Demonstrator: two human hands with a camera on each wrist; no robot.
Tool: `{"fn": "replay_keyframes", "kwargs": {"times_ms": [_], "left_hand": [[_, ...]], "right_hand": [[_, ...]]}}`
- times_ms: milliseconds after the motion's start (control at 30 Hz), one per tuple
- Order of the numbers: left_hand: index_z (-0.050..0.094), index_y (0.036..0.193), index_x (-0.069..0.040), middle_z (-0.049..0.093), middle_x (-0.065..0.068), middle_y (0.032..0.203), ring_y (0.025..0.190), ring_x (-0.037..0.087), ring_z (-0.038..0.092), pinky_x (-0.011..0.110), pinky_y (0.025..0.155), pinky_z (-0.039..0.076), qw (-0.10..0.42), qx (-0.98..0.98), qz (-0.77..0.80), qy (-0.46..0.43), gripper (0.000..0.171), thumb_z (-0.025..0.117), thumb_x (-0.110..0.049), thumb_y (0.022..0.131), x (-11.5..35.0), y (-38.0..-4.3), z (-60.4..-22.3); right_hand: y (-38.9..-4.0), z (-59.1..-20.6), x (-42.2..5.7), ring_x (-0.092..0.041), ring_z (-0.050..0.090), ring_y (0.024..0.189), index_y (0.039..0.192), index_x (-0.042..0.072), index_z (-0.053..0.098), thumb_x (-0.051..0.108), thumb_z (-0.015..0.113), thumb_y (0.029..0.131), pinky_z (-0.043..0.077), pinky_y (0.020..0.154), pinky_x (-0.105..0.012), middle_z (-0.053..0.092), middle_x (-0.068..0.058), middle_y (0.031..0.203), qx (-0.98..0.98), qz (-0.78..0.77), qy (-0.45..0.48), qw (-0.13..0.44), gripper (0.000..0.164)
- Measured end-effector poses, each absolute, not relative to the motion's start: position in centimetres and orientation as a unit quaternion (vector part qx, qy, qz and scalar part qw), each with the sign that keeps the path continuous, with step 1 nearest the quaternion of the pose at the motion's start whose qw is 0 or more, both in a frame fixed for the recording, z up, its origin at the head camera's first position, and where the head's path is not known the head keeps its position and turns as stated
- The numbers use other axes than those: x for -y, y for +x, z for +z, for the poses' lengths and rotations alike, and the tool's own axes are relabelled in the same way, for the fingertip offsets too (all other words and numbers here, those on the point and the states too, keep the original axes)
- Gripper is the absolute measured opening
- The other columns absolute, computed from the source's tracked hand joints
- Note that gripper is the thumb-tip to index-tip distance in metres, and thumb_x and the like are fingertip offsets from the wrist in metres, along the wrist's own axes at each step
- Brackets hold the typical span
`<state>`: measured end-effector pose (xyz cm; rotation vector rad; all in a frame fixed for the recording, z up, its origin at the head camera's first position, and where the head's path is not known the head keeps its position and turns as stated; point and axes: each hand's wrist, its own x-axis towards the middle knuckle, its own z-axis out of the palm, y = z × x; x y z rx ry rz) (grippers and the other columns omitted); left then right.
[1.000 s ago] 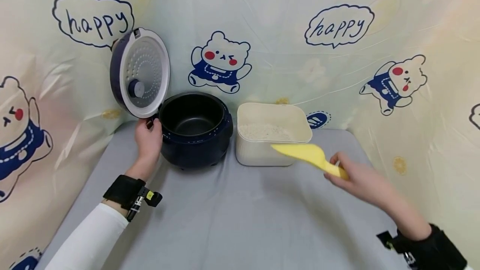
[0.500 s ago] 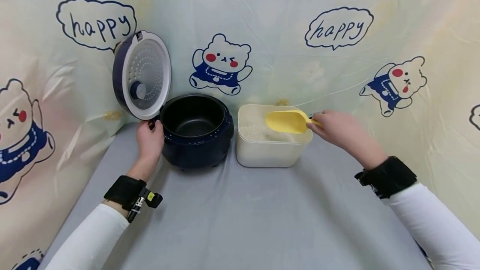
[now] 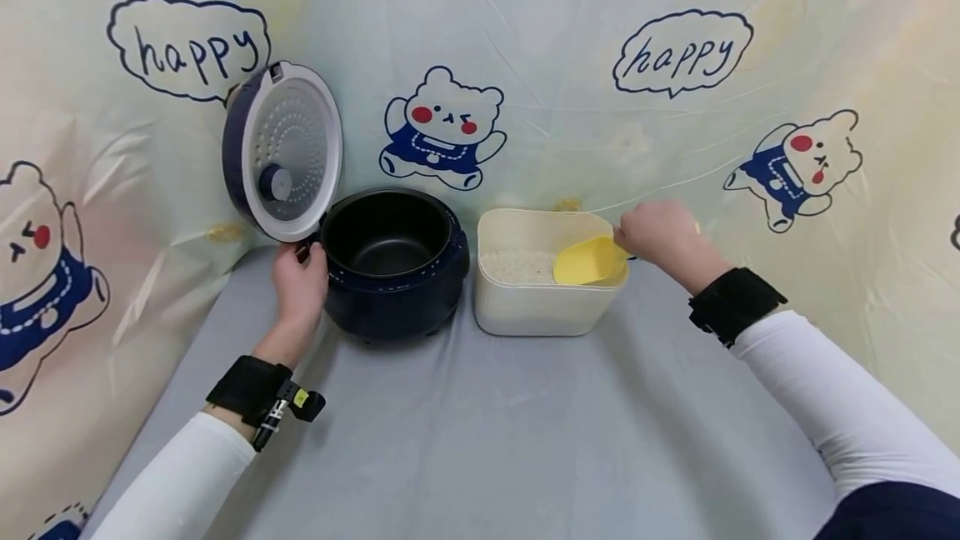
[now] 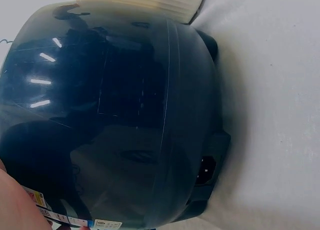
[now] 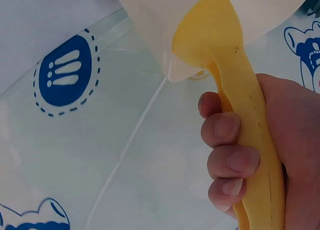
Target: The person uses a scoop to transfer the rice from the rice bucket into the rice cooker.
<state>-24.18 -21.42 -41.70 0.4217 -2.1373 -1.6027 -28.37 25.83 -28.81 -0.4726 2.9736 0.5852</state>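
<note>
My right hand (image 3: 660, 233) grips the handle of a yellow scoop (image 3: 587, 262), its fingers curled round it in the right wrist view. The scoop's bowl is tipped down inside a cream bin (image 3: 536, 311), at the right end of the rice (image 3: 517, 267). My left hand (image 3: 300, 280) holds the dark blue rice cooker (image 3: 393, 307) at its hinge, with most fingers hidden behind. The cooker's lid (image 3: 288, 148) stands up on the left, and its black inner pot (image 3: 397, 244) shows a bare bottom. In the left wrist view, the cooker's glossy side (image 4: 100, 115) fills most of the frame.
A grey cloth (image 3: 465, 440) covers the table. The cooker and bin stand side by side near the back, close to a printed curtain (image 3: 555, 132). The cooker's power socket (image 4: 206, 170) shows low on its side.
The right hand has brought the scoop from in front of the bin, over its rim and down inside, turning it over. The left hand has stayed at the hinge.
</note>
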Motion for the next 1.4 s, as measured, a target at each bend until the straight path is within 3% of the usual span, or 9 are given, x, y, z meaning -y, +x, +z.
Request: {"fn": "replay_keyframes", "kwargs": {"times_ms": [267,733,1067,1233,1400], "left_hand": [[0.051,0.147,0.002,0.051,0.021,0.151,0.140,0.033,0.050,0.046,0.114,0.043,0.219,0.765,-0.586,0.155,0.044,0.047,-0.019,0.108,21.3,-23.9,-41.8],[0.053,0.143,0.005,0.051,0.023,0.148,0.138,0.036,0.051,0.048,0.114,0.043,0.233,0.768,-0.579,0.143,0.042,0.047,-0.016,0.108,21.1,-24.0,-41.7],[0.053,0.144,0.004,0.051,0.021,0.149,0.138,0.035,0.052,0.048,0.113,0.044,0.227,0.769,-0.579,0.148,0.042,0.047,-0.018,0.108,21.1,-23.9,-41.7],[0.052,0.145,0.004,0.051,0.021,0.149,0.138,0.035,0.051,0.048,0.114,0.043,0.227,0.766,-0.583,0.148,0.043,0.046,-0.018,0.108,21.1,-23.9,-41.7],[0.052,0.144,0.005,0.050,0.021,0.150,0.139,0.035,0.051,0.047,0.114,0.043,0.228,0.765,-0.584,0.149,0.042,0.046,-0.017,0.108,21.0,-23.9,-41.6]], "right_hand": [[-28.6,-30.7,-25.8,-0.021,0.045,0.056,0.061,0.011,0.050,0.028,0.049,0.106,0.033,0.053,-0.030,0.036,-0.001,0.058,-0.971,0.168,-0.165,0.025,0.049],[-29.5,-33.0,-23.9,-0.019,0.044,0.057,0.064,0.012,0.045,0.030,0.039,0.108,0.033,0.055,-0.032,0.037,-0.001,0.061,-0.982,0.103,-0.131,0.086,0.047],[-30.3,-34.8,-22.0,-0.019,0.047,0.058,0.065,0.012,0.050,0.029,0.039,0.108,0.031,0.053,-0.029,0.042,-0.002,0.063,-0.986,0.011,-0.107,0.127,0.047],[-30.7,-35.5,-21.4,-0.020,0.052,0.062,0.070,0.010,0.058,0.028,0.041,0.108,0.037,0.056,-0.030,0.054,-0.004,0.067,-0.983,-0.037,-0.105,0.148,0.046],[-31.2,-36.0,-21.2,-0.021,0.054,0.063,0.074,0.009,0.059,0.028,0.043,0.110,0.041,0.059,-0.029,0.054,-0.005,0.068,-0.975,-0.081,-0.102,0.177,0.044]]}}
